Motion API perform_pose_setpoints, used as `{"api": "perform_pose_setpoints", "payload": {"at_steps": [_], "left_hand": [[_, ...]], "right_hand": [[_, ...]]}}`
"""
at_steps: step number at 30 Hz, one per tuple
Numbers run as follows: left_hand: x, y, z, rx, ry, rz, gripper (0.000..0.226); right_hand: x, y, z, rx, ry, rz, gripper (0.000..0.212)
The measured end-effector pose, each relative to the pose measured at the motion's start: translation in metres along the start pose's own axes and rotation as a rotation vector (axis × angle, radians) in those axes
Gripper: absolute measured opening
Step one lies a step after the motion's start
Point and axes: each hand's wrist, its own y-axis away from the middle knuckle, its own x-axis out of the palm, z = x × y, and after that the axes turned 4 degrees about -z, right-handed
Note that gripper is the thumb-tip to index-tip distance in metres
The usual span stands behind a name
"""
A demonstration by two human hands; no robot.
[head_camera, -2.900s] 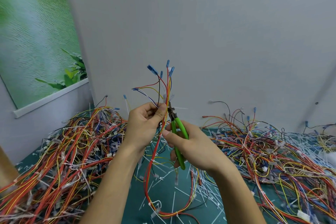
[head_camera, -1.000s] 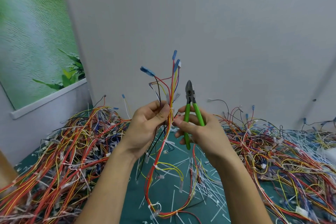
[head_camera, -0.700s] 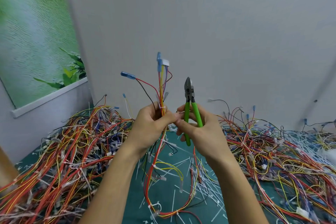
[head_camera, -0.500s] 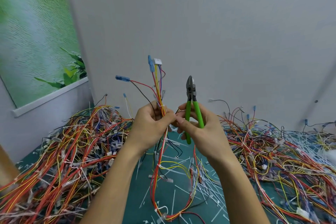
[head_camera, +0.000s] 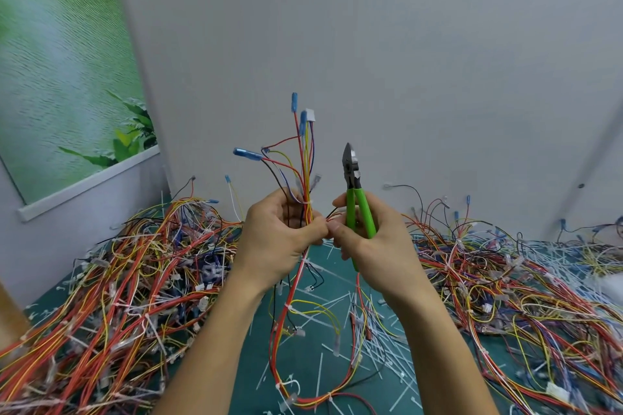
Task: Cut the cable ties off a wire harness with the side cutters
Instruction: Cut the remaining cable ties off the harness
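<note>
Wire harness (head_camera: 306,178) stands upright at frame centre, the left hand (head_camera: 279,239) gripping it with fingers curled round. The side cutters (head_camera: 351,178), at the bundle moments ago, now point upward clear of it in the right hand (head_camera: 374,239), whose fingers wrap the green handles while thumb and forefinger pinch, possibly, a severed tie. Another cable tie (head_camera: 305,202) waits just above the left hand.

This is a small workshop; tangled heaps of wire harnesses (head_camera: 128,280) sprawl left and right over a green cutting mat (head_camera: 300,362), with snipped white cable ties (head_camera: 374,337) littered between them. Plain grey walls (head_camera: 404,61) close it in; a printed leafy poster (head_camera: 60,77) hangs at left.
</note>
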Motion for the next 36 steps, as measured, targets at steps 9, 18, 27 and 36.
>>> {"api": "perform_pose_setpoints", "payload": {"at_steps": [9,18,27,36], "left_hand": [[-0.004,-0.001,0.002,0.041,-0.064,-0.013,0.020],[-0.004,-0.007,0.000,-0.130,0.259,0.008,0.016],[-0.003,-0.005,-0.010,-0.418,0.575,0.159,0.025],[0.008,-0.006,-0.006,-0.324,0.644,0.001,0.028]], "right_hand": [[0.000,0.002,0.003,-0.015,-0.077,0.058,0.020],[-0.005,0.000,0.005,0.052,-0.113,0.020,0.023],[-0.016,-0.003,0.001,0.058,-0.055,-0.076,0.028],[-0.020,-0.002,0.007,0.141,-0.167,-0.121,0.020]]}}
